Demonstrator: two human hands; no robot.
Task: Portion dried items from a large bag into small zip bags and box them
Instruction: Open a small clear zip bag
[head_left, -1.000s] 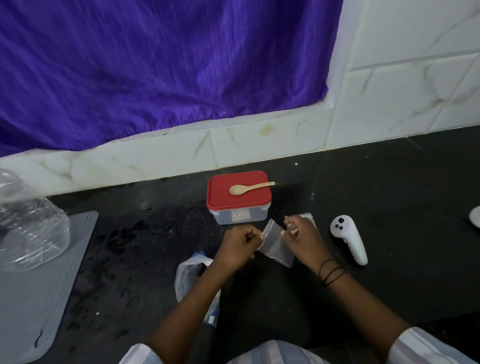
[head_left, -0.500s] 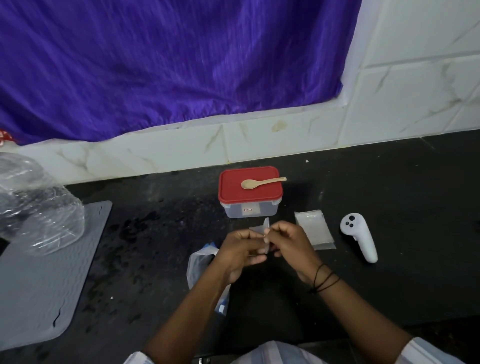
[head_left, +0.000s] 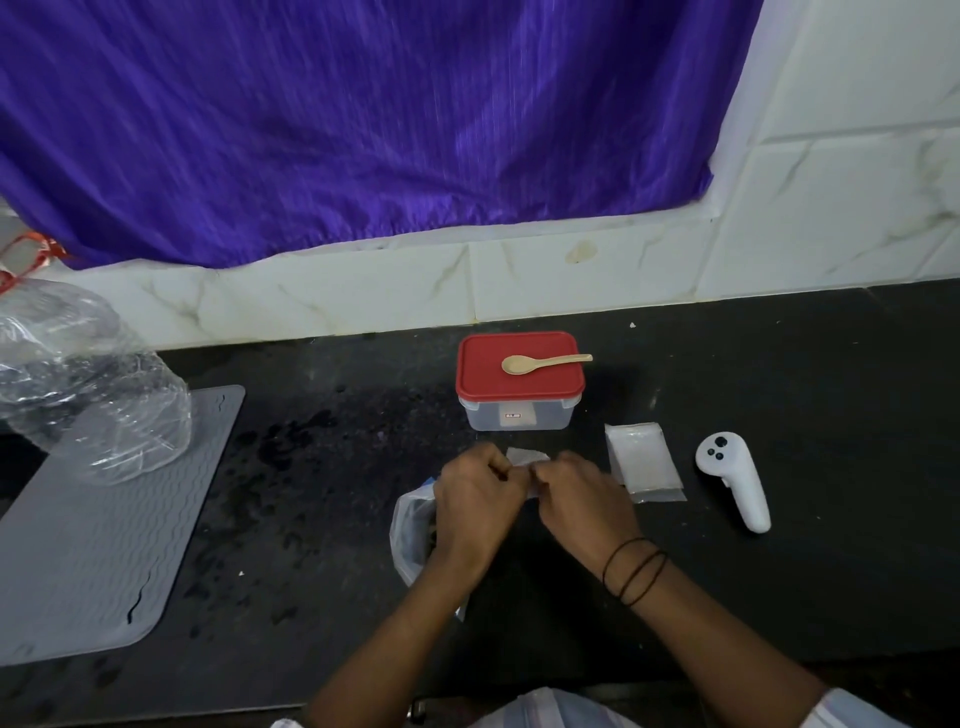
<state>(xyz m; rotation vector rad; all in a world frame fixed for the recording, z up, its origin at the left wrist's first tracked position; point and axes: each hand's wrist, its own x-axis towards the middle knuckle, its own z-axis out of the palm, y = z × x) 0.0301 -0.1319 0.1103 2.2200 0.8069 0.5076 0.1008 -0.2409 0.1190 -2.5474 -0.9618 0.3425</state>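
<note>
Both hands, left hand (head_left: 475, 499) and right hand (head_left: 576, 501), pinch a small zip bag (head_left: 525, 457) near the desk's front edge, apparently prising it open; next, scooping from the large bag (head_left: 410, 535) calls for the spoon (head_left: 540, 362) atop the red-lidded box (head_left: 519, 382).

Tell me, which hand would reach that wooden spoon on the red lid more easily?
Probably the right hand. The wooden spoon points its handle to that side, though both hands now pinch the small zip bag; the left hand sits farther off.

box (head_left: 521, 400) ahead, controller (head_left: 733, 486) right, apparently passable between
</note>
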